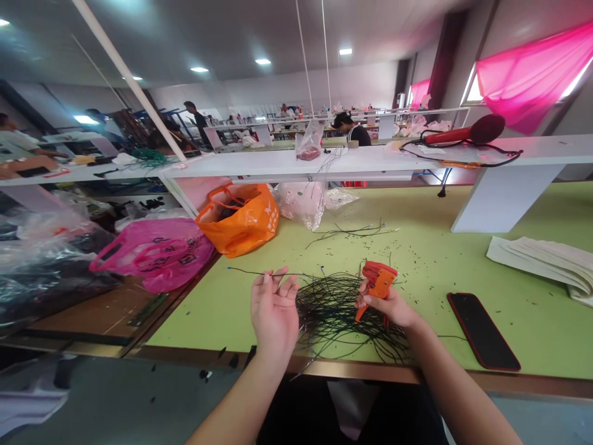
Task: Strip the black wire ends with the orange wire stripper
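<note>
My left hand (277, 309) is palm up over the green table (199, 315), its thumb and fingers closed on a thin black wire (245, 271) that stretches left to a small blue tip. My right hand (384, 303) is wrapped round an orange and red hand tool (380, 281), held above the right part of a tangled pile of black wires (331, 309). The pile lies between and under my hands. A few more loose wires (354, 232) lie farther back on the table.
A phone (484, 332) and folded cloth (542, 262) lie at right. An orange bag (243, 222) and pink bag (162, 247) stand left. Behind runs a white shelf (259, 162) with a red-handled device (456, 135). Small black scraps dot the table. People work in the background.
</note>
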{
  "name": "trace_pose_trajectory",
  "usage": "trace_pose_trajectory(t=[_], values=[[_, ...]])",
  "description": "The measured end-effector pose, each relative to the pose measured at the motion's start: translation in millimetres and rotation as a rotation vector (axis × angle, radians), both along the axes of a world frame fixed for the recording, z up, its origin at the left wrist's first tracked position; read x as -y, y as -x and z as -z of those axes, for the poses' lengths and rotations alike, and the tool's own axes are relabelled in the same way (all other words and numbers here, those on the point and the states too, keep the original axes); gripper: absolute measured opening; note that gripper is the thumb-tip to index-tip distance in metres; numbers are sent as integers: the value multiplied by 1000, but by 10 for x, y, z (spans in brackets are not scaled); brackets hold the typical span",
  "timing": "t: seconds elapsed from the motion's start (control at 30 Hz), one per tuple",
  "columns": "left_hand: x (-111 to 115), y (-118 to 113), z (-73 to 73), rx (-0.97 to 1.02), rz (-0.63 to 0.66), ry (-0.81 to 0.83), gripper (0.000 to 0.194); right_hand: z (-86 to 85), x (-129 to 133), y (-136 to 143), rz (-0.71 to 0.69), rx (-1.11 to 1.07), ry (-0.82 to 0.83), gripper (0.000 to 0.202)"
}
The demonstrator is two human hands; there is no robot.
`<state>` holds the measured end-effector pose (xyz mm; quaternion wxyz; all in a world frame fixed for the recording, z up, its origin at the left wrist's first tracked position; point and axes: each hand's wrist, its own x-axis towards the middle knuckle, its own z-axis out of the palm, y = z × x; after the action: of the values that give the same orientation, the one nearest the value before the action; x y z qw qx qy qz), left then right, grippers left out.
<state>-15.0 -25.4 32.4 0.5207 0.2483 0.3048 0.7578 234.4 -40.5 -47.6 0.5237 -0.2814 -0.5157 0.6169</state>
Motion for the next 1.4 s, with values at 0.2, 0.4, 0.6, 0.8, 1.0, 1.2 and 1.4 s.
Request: trace_pose_trajectory(t=[0.2,0.4,0.6,0.8,1.0,1.2,1.4], values=[[-60,-355,268,-277,343,27,54,-88,15,-10,64,-25,-11,23],[-313,-712,422,-636,606,-182,43,-92,-3,-27,90,26,-5,28],[-535,-779,484,-679,770,-309,29,-107,-17,-38,196,-53,24,26],[-635,-712,580,-462,413,-218,32,-87,-18,-51,49,-210,174,39],[-607,-621,535,-380,354,-145,36,-8,-19,18,-241,-242,308,48],[-549,-637,571,-444,420,-162,32,4,-15,51,-266,-244,314,46],[-551,-676,609,-461,327,-194,28,6,-7,34,-229,-207,288,45]])
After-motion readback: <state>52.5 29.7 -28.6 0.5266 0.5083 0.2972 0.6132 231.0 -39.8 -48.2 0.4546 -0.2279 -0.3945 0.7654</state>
